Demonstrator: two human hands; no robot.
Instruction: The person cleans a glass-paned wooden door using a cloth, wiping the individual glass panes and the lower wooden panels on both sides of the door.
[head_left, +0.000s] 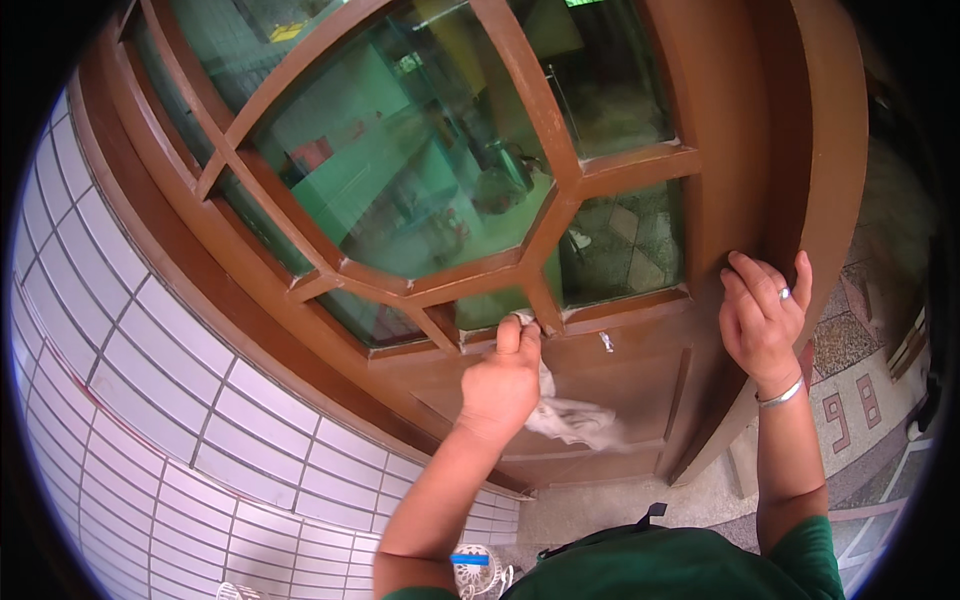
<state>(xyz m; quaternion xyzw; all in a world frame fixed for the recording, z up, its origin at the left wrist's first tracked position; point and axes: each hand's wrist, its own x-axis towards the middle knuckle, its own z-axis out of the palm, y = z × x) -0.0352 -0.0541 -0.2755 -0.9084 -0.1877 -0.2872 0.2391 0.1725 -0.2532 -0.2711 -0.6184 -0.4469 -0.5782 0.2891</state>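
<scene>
My left hand (501, 375) pinches a crumpled white cloth (570, 421) against the lower edge of a small glass pane (489, 306). The rest of the cloth hangs down, slightly blurred, over the door's lower panel. This brown wooden door (731, 150) has green-tinted glass between angled muntins (469, 281). At the right, my right hand (763, 319) rests on the door's side near the inner edge of the frame, fingers slightly bent and little finger apart. It wears a ring, and a silver bangle (781, 393) circles the wrist. Nothing shows in that hand.
White wall tiles (217, 420) border the door on the left. A small white scrap (606, 342) sticks to the lower panel. A white openwork metal stand (477, 574) with a blue item (469, 559) is below. Patterned flooring (851, 409) lies to the right.
</scene>
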